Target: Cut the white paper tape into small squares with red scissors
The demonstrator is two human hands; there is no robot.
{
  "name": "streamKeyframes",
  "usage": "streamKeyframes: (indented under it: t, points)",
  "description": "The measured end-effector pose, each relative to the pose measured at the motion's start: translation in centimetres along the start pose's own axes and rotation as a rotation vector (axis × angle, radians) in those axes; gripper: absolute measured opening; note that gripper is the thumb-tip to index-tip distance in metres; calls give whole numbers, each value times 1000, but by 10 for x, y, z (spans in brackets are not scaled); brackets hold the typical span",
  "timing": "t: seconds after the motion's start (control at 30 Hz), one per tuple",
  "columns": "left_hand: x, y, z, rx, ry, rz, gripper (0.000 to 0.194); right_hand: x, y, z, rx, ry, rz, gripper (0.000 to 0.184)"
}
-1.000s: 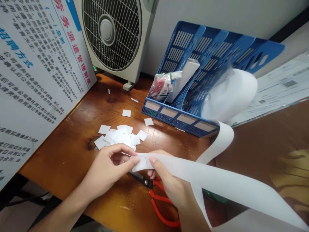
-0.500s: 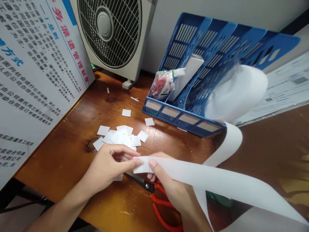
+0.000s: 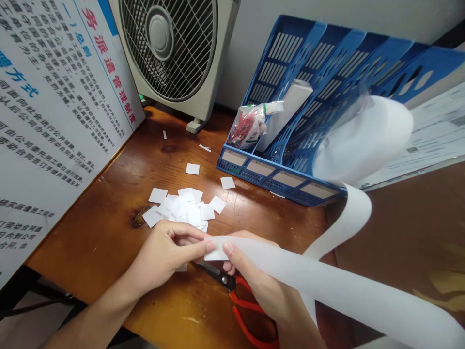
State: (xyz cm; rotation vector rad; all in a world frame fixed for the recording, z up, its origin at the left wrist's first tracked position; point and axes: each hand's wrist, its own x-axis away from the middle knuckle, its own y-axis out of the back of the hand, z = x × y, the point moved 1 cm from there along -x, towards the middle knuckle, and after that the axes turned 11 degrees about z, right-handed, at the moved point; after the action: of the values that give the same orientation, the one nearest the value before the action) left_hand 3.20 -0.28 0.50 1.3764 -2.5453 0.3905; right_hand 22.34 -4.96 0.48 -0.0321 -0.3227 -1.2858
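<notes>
A long white paper strip (image 3: 312, 276) runs from my fingers off to the lower right. My left hand (image 3: 160, 257) pinches its left end between thumb and fingers. Close beside it, my right hand (image 3: 263, 286) grips the same strip, thumb on top and fingers behind. Red-handled scissors (image 3: 246, 305) lie on the table under my right hand, their blades partly hidden. Just beyond my left hand is a loose pile of small white paper squares (image 3: 185, 206). Whether a separate square lies against the strip's end, I cannot tell.
A blue file rack (image 3: 279, 177) stands at the back right, holding a plastic bag of red items (image 3: 249, 127), a white box (image 3: 286, 114) and a white paper roll (image 3: 366, 138). A box fan (image 3: 163, 48) stands behind the wooden table (image 3: 109, 218). A printed board (image 3: 54, 121) leans at left.
The line across the strip beside my right thumb no longer shows. Both hands keep their pinch at the strip's end. The whole view has shifted slightly.
</notes>
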Motion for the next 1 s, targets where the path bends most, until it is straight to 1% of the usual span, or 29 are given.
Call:
streamKeyframes:
  t: [0.17, 0.23, 0.37, 0.47, 0.53, 0.63, 0.67, 0.73, 0.77, 0.83, 0.9, 0.93, 1.0]
  points:
    - [0, 1, 2, 8, 27, -6, 11, 1, 1, 1, 40, 16, 19, 31]
    - [-1, 2, 4, 30, 42, 21, 12, 1, 2, 0, 44, 13, 15, 31]
    - [-3, 2, 8, 35, 81, 109, 19, 0, 3, 2, 62, -2, 18, 29]
    - [-3, 3, 8, 11, 68, 109, 20, -1, 3, 2, 94, -15, 51, 32]
    - [-1, 4, 7, -17, 54, 76, 19, 5, 4, 0, 179, -65, 23, 33]
    - [3, 8, 5, -78, 51, 33, 22, 26, 4, -10, 319, -109, -48, 30]
    - [5, 9, 4, -99, 52, 25, 23, 35, 3, -15, 364, -93, -45, 25]
    - [7, 11, 5, -131, 52, 22, 25, 56, 2, -29, 559, -8, -67, 14]
    - [8, 12, 6, -142, 49, 21, 26, 65, 1, -36, 681, 46, -85, 14]
    - [10, 12, 7, -162, 36, 24, 27, 78, -3, -50, 920, 138, -162, 31]
    - [11, 10, 7, -186, 17, 23, 28, 82, -10, -59, 1084, 172, -260, 47]
    - [11, 9, 6, -200, 7, 21, 27, 81, -13, -61, 1125, 168, -303, 51]
    - [12, 9, 5, -208, -9, 5, 25, 75, -18, -61, 1143, 132, -346, 54]
